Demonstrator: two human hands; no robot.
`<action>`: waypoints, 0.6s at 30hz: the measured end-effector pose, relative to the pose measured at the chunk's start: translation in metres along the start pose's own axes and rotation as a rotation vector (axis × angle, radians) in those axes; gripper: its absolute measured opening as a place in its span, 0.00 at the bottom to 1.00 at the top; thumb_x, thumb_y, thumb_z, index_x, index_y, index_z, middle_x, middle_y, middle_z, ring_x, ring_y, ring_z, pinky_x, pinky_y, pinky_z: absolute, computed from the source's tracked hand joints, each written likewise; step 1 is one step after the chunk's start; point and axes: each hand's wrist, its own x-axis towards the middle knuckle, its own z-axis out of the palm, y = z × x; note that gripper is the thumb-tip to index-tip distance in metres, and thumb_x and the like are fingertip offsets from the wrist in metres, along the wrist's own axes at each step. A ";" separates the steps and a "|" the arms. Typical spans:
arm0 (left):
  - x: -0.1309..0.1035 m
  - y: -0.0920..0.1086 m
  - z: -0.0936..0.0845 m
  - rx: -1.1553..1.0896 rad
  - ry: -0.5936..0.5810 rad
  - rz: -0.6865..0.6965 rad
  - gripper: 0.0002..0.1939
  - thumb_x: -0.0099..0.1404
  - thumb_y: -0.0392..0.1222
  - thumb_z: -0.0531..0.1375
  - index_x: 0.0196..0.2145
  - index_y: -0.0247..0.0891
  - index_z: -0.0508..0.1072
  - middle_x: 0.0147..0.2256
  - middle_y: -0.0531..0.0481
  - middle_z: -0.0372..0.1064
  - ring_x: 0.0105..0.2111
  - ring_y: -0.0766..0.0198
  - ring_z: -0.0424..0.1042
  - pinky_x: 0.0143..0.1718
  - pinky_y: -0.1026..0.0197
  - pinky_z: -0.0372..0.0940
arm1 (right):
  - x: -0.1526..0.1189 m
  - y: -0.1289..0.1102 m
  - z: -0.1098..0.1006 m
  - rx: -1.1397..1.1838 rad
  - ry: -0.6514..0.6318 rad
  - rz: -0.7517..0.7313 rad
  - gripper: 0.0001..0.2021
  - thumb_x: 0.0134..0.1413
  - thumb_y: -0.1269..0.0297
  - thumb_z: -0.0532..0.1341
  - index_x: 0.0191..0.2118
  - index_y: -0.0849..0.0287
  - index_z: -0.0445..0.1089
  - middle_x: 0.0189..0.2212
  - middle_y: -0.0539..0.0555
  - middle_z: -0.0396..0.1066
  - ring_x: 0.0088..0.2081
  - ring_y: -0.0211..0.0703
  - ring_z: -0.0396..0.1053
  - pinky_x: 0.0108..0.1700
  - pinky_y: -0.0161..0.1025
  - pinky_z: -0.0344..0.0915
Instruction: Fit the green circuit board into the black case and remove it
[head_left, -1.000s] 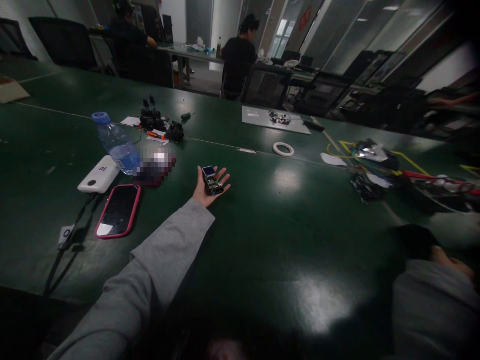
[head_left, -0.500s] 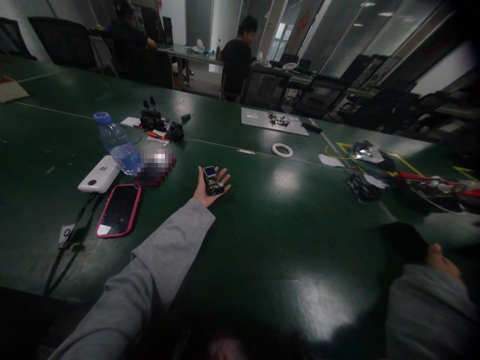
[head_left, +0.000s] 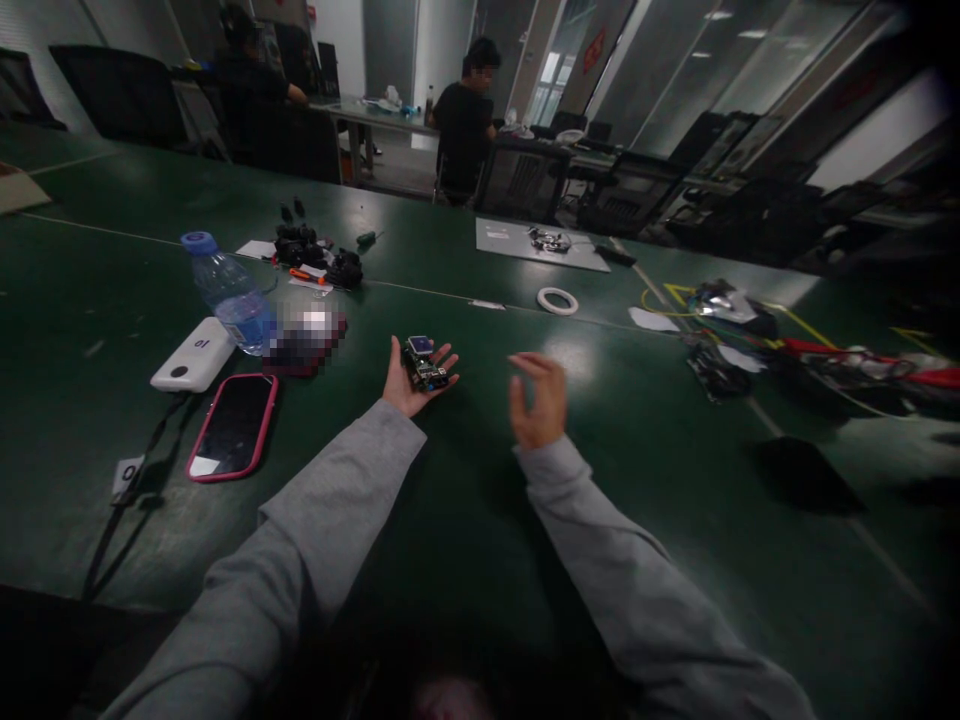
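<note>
While the left hand [head_left: 409,385] lies palm up above the green tabletop [head_left: 465,480], a small circuit board with a little screen [head_left: 425,366] rests on its open palm, fingers spread beyond it. Just to the right, apart from the board, the right hand [head_left: 541,400] hovers with nothing in it, fingers curved and its grip wide. A phone in a pink case [head_left: 234,425] lies left of the left forearm, near a white power bank [head_left: 193,356].
</note>
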 end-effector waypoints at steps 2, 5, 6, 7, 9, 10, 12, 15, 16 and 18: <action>0.000 0.000 -0.001 -0.010 -0.021 -0.022 0.33 0.61 0.70 0.51 0.49 0.39 0.71 0.52 0.39 0.71 0.53 0.46 0.70 0.53 0.39 0.64 | 0.001 -0.064 0.046 0.113 -0.237 -0.081 0.16 0.65 0.64 0.49 0.54 0.56 0.66 0.52 0.58 0.65 0.56 0.46 0.61 0.57 0.48 0.60; -0.002 -0.001 0.000 -0.032 -0.059 -0.011 0.34 0.63 0.68 0.51 0.50 0.36 0.71 0.50 0.36 0.72 0.52 0.47 0.71 0.55 0.42 0.63 | -0.006 -0.112 0.088 0.118 -0.467 -0.155 0.18 0.67 0.60 0.48 0.58 0.55 0.65 0.60 0.55 0.59 0.61 0.48 0.57 0.60 0.48 0.58; -0.003 -0.001 0.001 -0.034 -0.059 0.006 0.34 0.63 0.68 0.51 0.50 0.35 0.71 0.50 0.36 0.72 0.52 0.47 0.71 0.56 0.43 0.63 | -0.008 -0.115 0.096 0.109 -0.505 -0.149 0.20 0.67 0.57 0.49 0.60 0.55 0.63 0.62 0.56 0.56 0.62 0.50 0.56 0.60 0.48 0.57; -0.003 0.000 0.002 -0.036 -0.054 0.010 0.35 0.63 0.68 0.51 0.52 0.34 0.70 0.50 0.35 0.72 0.52 0.46 0.71 0.56 0.43 0.63 | -0.009 -0.113 0.102 0.103 -0.529 -0.129 0.22 0.67 0.55 0.49 0.62 0.56 0.61 0.64 0.56 0.53 0.62 0.51 0.55 0.60 0.49 0.58; -0.006 0.001 0.006 -0.039 -0.052 -0.023 0.37 0.63 0.68 0.49 0.54 0.33 0.69 0.49 0.36 0.73 0.52 0.47 0.71 0.56 0.44 0.63 | -0.010 -0.102 0.108 0.101 -0.538 -0.064 0.27 0.66 0.51 0.50 0.64 0.58 0.57 0.65 0.59 0.50 0.63 0.54 0.54 0.60 0.51 0.59; -0.007 0.001 0.008 -0.042 -0.069 -0.039 0.37 0.64 0.68 0.48 0.55 0.34 0.68 0.49 0.37 0.73 0.53 0.47 0.71 0.56 0.45 0.63 | -0.010 -0.094 0.110 0.109 -0.523 -0.020 0.28 0.64 0.49 0.52 0.64 0.60 0.56 0.64 0.61 0.51 0.62 0.55 0.55 0.60 0.51 0.59; -0.011 0.001 0.013 -0.040 -0.129 -0.063 0.36 0.66 0.67 0.46 0.56 0.36 0.67 0.49 0.39 0.73 0.54 0.49 0.70 0.56 0.46 0.63 | -0.009 -0.079 0.113 0.150 -0.472 0.100 0.33 0.61 0.46 0.55 0.63 0.63 0.57 0.60 0.66 0.55 0.61 0.56 0.57 0.60 0.53 0.59; -0.015 -0.004 0.020 -0.009 -0.212 -0.079 0.35 0.65 0.67 0.47 0.57 0.38 0.67 0.52 0.41 0.71 0.56 0.49 0.68 0.59 0.47 0.59 | -0.009 -0.061 0.117 0.250 -0.398 0.353 0.38 0.50 0.44 0.63 0.59 0.67 0.59 0.54 0.68 0.61 0.56 0.56 0.62 0.58 0.53 0.62; -0.017 -0.006 0.022 0.015 -0.231 -0.099 0.35 0.66 0.66 0.47 0.57 0.38 0.67 0.54 0.42 0.70 0.57 0.50 0.66 0.60 0.48 0.57 | -0.010 -0.055 0.119 0.283 -0.383 0.457 0.37 0.47 0.45 0.65 0.56 0.67 0.61 0.51 0.67 0.63 0.53 0.56 0.64 0.56 0.53 0.64; -0.019 -0.010 0.024 0.072 -0.243 -0.148 0.34 0.66 0.66 0.46 0.57 0.40 0.67 0.57 0.44 0.67 0.60 0.52 0.63 0.61 0.49 0.55 | -0.010 -0.045 0.120 0.369 -0.362 0.673 0.33 0.42 0.46 0.66 0.49 0.66 0.65 0.44 0.64 0.68 0.46 0.53 0.68 0.52 0.52 0.66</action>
